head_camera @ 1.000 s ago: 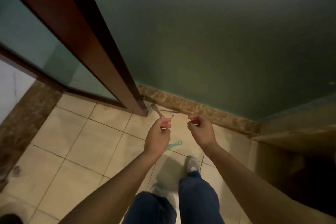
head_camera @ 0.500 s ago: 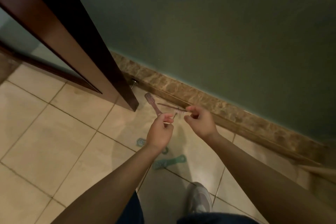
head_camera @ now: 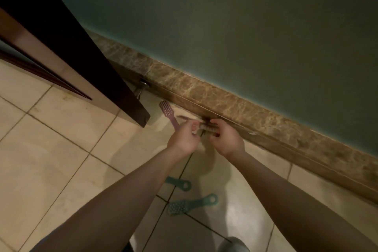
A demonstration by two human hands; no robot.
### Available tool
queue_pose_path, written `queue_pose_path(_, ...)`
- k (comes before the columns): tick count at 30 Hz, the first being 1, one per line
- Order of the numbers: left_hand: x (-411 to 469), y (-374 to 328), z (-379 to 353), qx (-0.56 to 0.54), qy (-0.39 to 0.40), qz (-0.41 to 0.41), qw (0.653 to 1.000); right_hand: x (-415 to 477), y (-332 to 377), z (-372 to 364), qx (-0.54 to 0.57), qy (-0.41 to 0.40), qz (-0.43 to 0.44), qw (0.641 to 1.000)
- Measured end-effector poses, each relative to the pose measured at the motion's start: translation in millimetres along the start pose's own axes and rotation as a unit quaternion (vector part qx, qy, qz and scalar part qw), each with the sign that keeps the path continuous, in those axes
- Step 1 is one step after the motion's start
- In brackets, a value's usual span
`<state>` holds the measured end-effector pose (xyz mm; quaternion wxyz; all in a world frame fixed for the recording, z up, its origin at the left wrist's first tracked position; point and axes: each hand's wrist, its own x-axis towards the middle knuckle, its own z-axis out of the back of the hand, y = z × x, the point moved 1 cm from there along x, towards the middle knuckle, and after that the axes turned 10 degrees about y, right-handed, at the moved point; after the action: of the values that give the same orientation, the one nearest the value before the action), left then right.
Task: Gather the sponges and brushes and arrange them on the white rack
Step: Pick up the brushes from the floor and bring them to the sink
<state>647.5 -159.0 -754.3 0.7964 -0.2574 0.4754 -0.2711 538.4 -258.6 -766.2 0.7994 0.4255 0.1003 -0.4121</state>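
Note:
Both hands are low over the tiled floor by the baseboard. My right hand [head_camera: 226, 139] curls its fingers on the bristled end of a thin brown brush [head_camera: 207, 127] that lies along the baseboard. Close beside it, my left hand [head_camera: 183, 138] pinches a small thin dark stick [head_camera: 202, 133]. A pink flat brush [head_camera: 167, 111] lies on the floor, its handle running under my left hand. Two teal brushes lie nearer me, one [head_camera: 181, 183] partly hidden by my left forearm and the other [head_camera: 191, 205] in full view. No white rack or sponge is in view.
A dark wooden door [head_camera: 86, 63] stands open at the left, its corner near the pink brush, with a metal door stop [head_camera: 141, 88] behind it. A brown marble baseboard [head_camera: 255, 112] runs under the green wall. My shoe [head_camera: 233, 244] shows at the bottom.
The view has dropped closer to the floor. Both hands moved down and forward to the baseboard, and my right hand has reached the thin brush's bristled end.

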Motion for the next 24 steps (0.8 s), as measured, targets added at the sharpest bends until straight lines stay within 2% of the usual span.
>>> queue_pose_path(5, 18, 10, -6, 0.035, -0.009, 0.001, 0.999, 18, -17, -13, -0.034, -0.013, -0.037, 0.999)
queue_pose_path(11, 19, 26, -12, 0.097, 0.008, -0.021, 0.995, 24, -31, -26, -0.059, -0.049, -0.043, 0.996)
queue_pose_path(15, 19, 25, -14, 0.139, -0.016, -0.037, 0.989, 22, -34, -32, -0.072, -0.068, -0.037, 0.994)
queue_pose_path(20, 13, 19, -8, 0.291, -0.126, -0.088, 0.944, 7, -26, -40, 0.014, -0.092, 0.022, 0.995)
queue_pose_path(24, 9, 25, -1, 0.350, -0.146, -0.090, 0.921, 2, -18, -48, 0.131, -0.081, 0.038, 0.987)
